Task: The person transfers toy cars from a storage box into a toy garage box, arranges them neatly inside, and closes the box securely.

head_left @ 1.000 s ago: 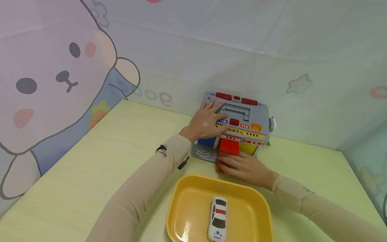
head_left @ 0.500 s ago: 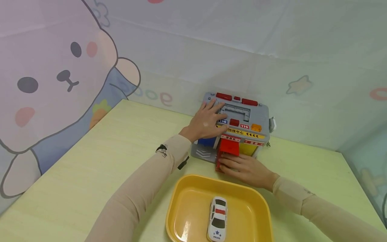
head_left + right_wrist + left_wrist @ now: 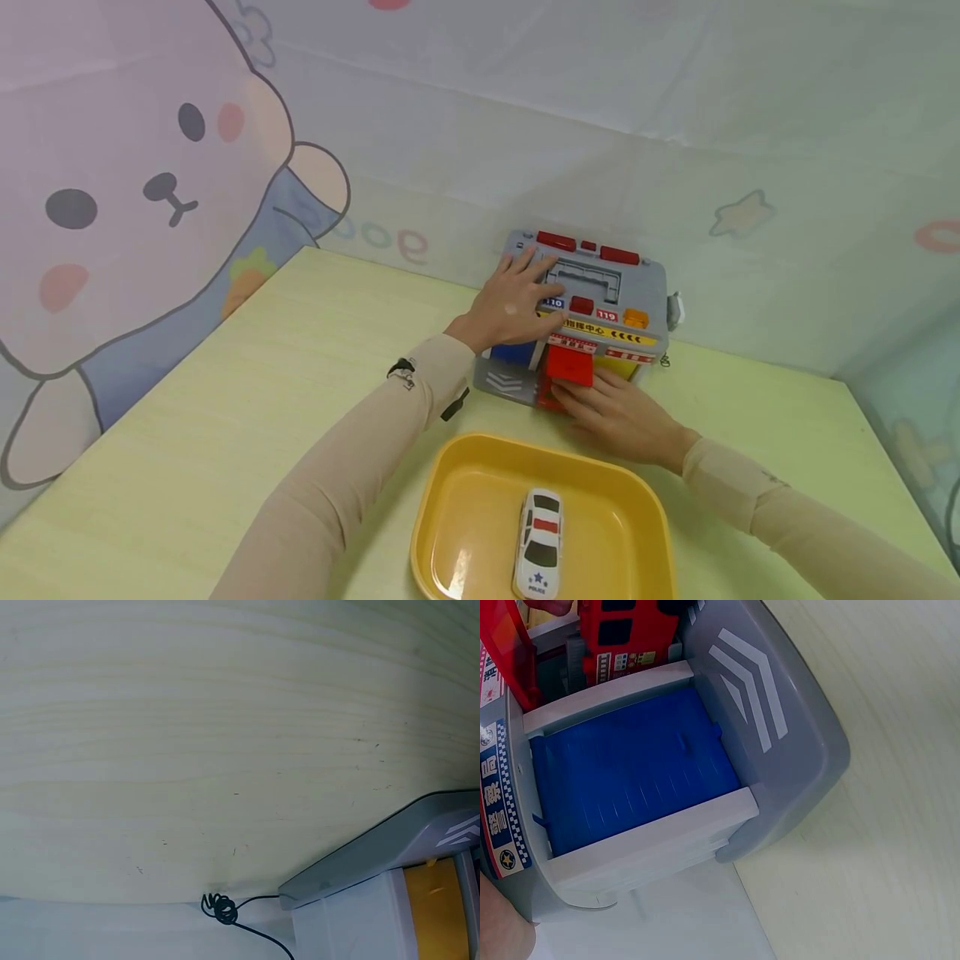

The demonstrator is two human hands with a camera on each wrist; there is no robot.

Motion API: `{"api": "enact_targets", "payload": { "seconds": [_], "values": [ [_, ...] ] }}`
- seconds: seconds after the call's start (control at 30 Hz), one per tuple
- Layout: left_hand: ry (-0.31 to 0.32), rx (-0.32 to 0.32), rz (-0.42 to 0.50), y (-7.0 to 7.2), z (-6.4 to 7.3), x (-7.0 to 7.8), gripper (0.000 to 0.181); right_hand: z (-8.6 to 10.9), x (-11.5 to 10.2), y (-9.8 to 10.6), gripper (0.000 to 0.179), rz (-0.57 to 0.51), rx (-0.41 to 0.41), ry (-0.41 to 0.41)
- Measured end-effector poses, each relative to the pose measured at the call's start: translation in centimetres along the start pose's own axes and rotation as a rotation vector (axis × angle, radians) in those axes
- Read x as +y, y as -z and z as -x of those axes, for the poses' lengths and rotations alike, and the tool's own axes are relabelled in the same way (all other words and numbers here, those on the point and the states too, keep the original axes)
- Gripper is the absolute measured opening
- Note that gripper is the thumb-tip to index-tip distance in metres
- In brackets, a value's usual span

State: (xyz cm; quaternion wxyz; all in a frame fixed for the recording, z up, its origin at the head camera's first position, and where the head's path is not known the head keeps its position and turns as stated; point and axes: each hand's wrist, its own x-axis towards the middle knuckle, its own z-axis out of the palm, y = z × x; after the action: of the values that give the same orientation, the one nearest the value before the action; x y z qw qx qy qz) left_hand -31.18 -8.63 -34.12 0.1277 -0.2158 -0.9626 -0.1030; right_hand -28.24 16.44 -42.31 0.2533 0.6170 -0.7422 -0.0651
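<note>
A toy rescue garage (image 3: 643,287) with a grey roof stands at the back, against the wall cloth. My left hand (image 3: 506,304) rests flat on the left of its roof, fingers spread. In the middle bay, below a raised red door flap (image 3: 572,367), sits a red toy fire truck (image 3: 630,634), partly inside. My right hand (image 3: 618,417) reaches to this bay from the right; its fingers touch the truck, with the thumb and the fingertips hidden. Left of that bay, the blue door (image 3: 634,769) is down. A white toy police car (image 3: 540,554) lies in the yellow tray.
The yellow tray (image 3: 465,508) stands at the table's front, close before the garage. A coiled dark cord (image 3: 223,909) lies beside the garage's right end. A printed cloth wall (image 3: 450,167) rises directly behind the table (image 3: 300,350).
The right hand has moved slightly inward and to the right, and the fire truck sits deeper in the middle bay. The left hand stays on the roof; the police car has not moved.
</note>
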Motion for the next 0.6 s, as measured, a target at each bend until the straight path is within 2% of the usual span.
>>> {"api": "enact_targets", "payload": {
  "seconds": [0.1, 0.37, 0.6],
  "values": [
    [0.000, -0.003, -0.002, 0.07, -0.01, 0.04, 0.052, 0.06, -0.09, -0.17, 0.064, -0.011, -0.006, -0.026],
    [0.002, -0.009, -0.003, 0.11, 0.01, 0.21, 0.052, 0.48, -0.11, -0.55, 0.057, 0.022, -0.063, -0.007],
    [0.010, -0.013, -0.020, 0.05, -0.13, 0.16, 0.052, 0.91, -0.28, -0.97, 0.061, 0.006, -0.048, -0.006]
  ]
}}
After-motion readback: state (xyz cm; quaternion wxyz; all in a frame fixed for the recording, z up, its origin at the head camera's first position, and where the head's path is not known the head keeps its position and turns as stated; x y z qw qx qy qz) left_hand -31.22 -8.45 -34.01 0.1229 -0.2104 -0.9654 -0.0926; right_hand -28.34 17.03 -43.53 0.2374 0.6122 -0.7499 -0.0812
